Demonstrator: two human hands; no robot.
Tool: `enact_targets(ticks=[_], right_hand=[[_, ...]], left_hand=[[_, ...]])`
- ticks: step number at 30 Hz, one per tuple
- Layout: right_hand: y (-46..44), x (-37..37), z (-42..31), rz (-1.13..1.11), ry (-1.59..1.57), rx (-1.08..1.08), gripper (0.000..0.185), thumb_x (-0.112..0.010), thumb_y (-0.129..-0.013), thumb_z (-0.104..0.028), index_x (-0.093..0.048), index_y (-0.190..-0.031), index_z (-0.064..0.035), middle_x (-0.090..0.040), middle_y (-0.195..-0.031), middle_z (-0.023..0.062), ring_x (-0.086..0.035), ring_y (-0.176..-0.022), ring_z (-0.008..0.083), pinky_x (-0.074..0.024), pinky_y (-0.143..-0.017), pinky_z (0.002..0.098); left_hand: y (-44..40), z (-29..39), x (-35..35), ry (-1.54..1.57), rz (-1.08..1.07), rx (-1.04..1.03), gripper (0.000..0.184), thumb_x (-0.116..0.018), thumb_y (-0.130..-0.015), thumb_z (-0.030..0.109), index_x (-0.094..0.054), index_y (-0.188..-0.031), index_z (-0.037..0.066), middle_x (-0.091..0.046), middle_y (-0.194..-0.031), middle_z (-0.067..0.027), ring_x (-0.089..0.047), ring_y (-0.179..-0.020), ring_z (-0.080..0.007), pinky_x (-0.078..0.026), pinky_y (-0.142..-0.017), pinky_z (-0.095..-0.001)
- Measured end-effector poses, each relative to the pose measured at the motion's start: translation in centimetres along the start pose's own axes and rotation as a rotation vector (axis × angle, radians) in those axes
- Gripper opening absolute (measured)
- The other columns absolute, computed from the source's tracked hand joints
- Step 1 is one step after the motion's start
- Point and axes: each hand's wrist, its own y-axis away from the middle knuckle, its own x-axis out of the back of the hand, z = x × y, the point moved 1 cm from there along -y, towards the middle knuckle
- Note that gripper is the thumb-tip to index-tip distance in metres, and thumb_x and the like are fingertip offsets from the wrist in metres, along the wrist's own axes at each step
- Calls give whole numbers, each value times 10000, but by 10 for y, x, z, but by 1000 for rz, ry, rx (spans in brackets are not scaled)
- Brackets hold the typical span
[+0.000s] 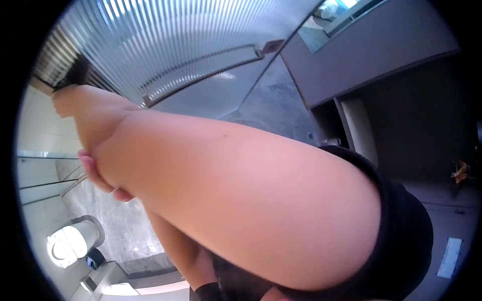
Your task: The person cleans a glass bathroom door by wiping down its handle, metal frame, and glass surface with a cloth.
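Observation:
A bare bent arm [241,190], apparently my right, fills the middle of the view. It runs from a black sleeve [409,236] on the right to a creased elbow on the left. Fingers of what looks like my left hand [98,175] curl around the underside near that elbow, pressing on the skin. The rest of this hand is hidden behind the arm. Another stretch of bare arm [175,246] shows lower down, with a black band [208,291] at the bottom edge. My right hand cannot be made out.
Ribbed glass [201,30] with a long metal handle [206,78] stands at the top. A toilet [73,243] and a small dark bin [95,259] are at lower left on the grey floor [125,238]. Dark cabinetry [416,120] lines the right.

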Motion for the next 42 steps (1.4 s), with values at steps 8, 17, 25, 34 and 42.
enact_targets(ticks=[8, 17, 25, 34, 42], right_hand=[[17, -15, -21, 9, -50, -59, 109, -653, -753, -242, -733, -703, -187, -717, -753, -18, -676, -752, 183, -429, -755, 367], [9, -25, -23, 16, -52, -54, 111, -653, -753, -244, -732, -700, -187, -715, -746, -19, -675, -747, 183, -428, -754, 367], [-6, -29, -26, 36, -40, -20, 113, -653, -754, -246, -731, -698, -186, -714, -741, -20, -674, -742, 184, -427, -753, 368], [-15, -31, -36, 56, -49, 1, 115, -652, -754, -248, -730, -695, -186, -712, -734, -20, -672, -737, 184, -426, -752, 368], [-30, -28, -51, 89, -39, 43, 118, -652, -754, -249, -729, -692, -185, -711, -729, -21, -671, -733, 184, -424, -751, 369]], left_hand=[[1, 0, -1, -2, 10, 72, 588, -229, -1028, 497, -423, -1365, 55, -549, -1269, -146, -566, -1161, -311, -426, -1034, -474], [2, -5, -2, -11, 9, 109, 602, -212, -1032, 503, -400, -1370, 42, -533, -1272, -149, -561, -1159, -310, -435, -1033, -472], [2, -7, -3, -29, 21, 112, 614, -197, -1035, 509, -379, -1374, 30, -519, -1275, -152, -557, -1157, -309, -442, -1031, -470], [3, -12, -6, -64, 35, 105, 629, -180, -1039, 516, -356, -1379, 17, -503, -1277, -155, -552, -1155, -308, -450, -1030, -468], [5, -16, -13, -107, 65, 48, 642, -165, -1042, 521, -336, -1383, 5, -488, -1280, -158, -548, -1153, -307, -457, -1029, -467]])
